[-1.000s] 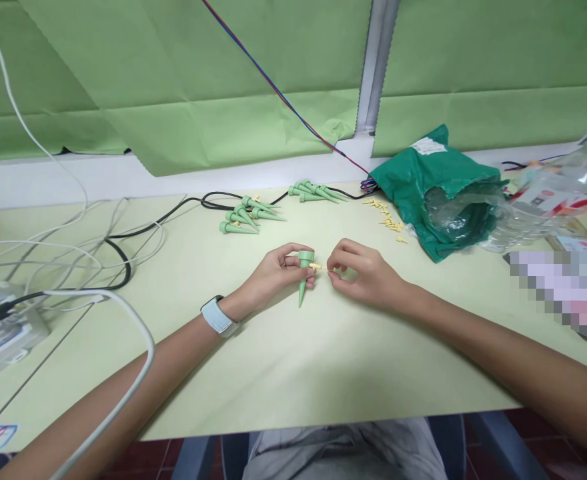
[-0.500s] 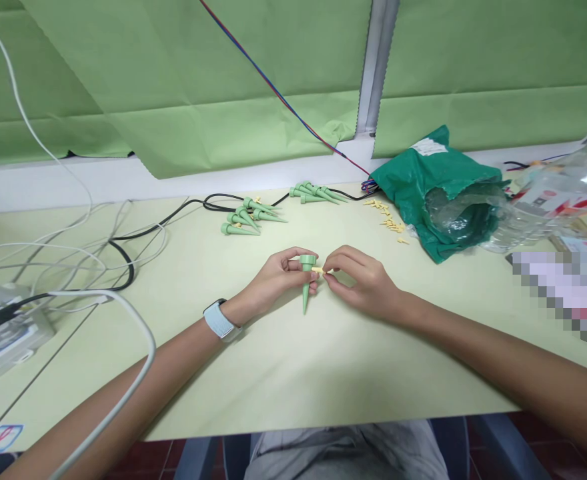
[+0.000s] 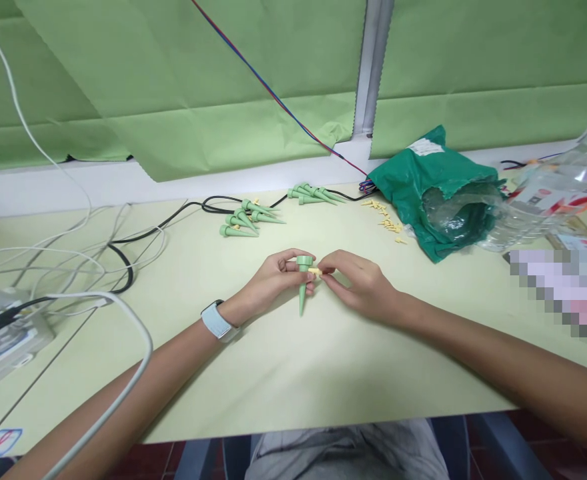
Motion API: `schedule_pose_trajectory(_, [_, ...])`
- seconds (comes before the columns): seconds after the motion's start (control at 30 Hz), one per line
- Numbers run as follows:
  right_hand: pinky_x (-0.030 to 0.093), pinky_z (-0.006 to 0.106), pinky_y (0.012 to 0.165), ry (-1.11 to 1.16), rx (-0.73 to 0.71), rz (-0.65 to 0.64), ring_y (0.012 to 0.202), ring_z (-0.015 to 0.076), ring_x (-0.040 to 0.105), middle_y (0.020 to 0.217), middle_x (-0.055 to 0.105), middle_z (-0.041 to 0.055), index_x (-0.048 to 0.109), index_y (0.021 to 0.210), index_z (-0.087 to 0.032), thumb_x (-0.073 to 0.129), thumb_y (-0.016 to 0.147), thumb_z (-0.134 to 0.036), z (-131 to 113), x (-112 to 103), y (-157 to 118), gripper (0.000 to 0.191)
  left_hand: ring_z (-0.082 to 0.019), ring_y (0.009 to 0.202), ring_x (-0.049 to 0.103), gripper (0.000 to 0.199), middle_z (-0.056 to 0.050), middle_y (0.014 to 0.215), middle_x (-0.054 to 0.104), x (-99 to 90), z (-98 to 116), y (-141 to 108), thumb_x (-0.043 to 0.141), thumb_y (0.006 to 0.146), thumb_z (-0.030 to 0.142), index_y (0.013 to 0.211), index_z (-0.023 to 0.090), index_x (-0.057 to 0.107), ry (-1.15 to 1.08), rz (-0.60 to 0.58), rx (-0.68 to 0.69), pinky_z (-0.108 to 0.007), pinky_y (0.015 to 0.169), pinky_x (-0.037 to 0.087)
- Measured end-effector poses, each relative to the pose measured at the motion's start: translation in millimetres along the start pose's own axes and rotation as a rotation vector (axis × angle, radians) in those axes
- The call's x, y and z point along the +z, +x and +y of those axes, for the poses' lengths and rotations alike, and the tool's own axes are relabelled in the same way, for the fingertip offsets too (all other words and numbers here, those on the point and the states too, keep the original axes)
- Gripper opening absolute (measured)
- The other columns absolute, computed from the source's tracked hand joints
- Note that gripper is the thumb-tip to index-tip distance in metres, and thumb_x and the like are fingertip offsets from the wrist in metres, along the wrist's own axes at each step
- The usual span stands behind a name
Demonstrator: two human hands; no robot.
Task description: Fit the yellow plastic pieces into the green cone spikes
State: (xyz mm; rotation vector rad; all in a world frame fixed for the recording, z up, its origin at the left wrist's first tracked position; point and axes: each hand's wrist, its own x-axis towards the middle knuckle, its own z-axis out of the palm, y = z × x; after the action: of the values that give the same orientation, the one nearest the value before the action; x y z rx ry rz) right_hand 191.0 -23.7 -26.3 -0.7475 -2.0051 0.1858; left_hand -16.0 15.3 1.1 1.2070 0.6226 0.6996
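A green plastic spike is held tip-down over the counter by the left hand. At its side, the outer end of a small yellow valve piece is pinched narrowly by the right hand. Farther back, more green spikes are laid in two groups, and loose yellow pieces are scattered beside a torn green plastic bag.

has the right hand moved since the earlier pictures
Yes, slightly: judged against the green bag, the right hand has shifted left, toward the green spike in the left hand.
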Motion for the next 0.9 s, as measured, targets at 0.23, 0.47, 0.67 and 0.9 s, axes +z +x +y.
schedule_pose_trajectory(0.23, [0.054, 0.033, 0.074, 0.004, 0.077, 0.000, 0.083, 0.0192, 0.067, 0.093, 0.070, 0.0062, 0.058, 0.110, -0.024, 0.053, 0.100, -0.023, 1.7, 1.1, -1.6, 0.011, -0.018, 0.070, 0.066, 0.028, -0.003, 0.075, 0.066, -0.9, -0.3, -0.2, 0.081, 0.079, 0.020, 0.103, 0.014, 0.066, 0.023, -0.015, -0.002, -0.038, 0.076, 0.053])
schedule_pose_trajectory(0.47, [0.049, 0.027, 0.068, 0.015, 0.283, -0.089, 0.070, 0.0148, 0.065, 0.084, 0.069, 0.0011, 0.054, 0.122, -0.024, 0.044, 0.104, -0.025, 3.6, -1.2, -4.6, 0.021, -0.019, 0.072, 0.068, 0.033, -0.007, 0.086, 0.070, -4.7, -3.3, 0.1, 0.080, 0.080, 0.022, 0.109, 0.015, 0.067, 0.046, -0.021, 0.008, -0.042, 0.079, 0.054])
schedule_pose_trajectory(0.67, [0.044, 0.027, 0.066, -0.053, 0.139, -0.114, 0.073, 0.0152, 0.062, 0.090, 0.070, 0.0048, 0.063, 0.100, -0.021, 0.054, 0.099, -0.028, 3.4, -2.7, -1.1, 0.011, -0.020, 0.070, 0.068, 0.032, -0.002, 0.072, 0.065, -3.1, -2.0, -0.6, 0.082, 0.078, 0.023, 0.106, 0.015, 0.068, 0.040, -0.019, 0.009, -0.041, 0.077, 0.054])
schedule_pose_trajectory(0.9, [0.036, 0.026, 0.060, -0.142, 0.268, -0.171, 0.061, 0.0136, 0.055, 0.072, 0.065, 0.0008, 0.060, 0.085, -0.021, 0.045, 0.105, -0.033, 3.7, -1.5, -2.1, 0.028, -0.021, 0.072, 0.069, 0.035, -0.005, 0.080, 0.068, -4.8, -2.7, -0.6, 0.080, 0.080, 0.024, 0.110, 0.015, 0.066, 0.110, 0.005, 0.011, -0.042, 0.079, 0.055])
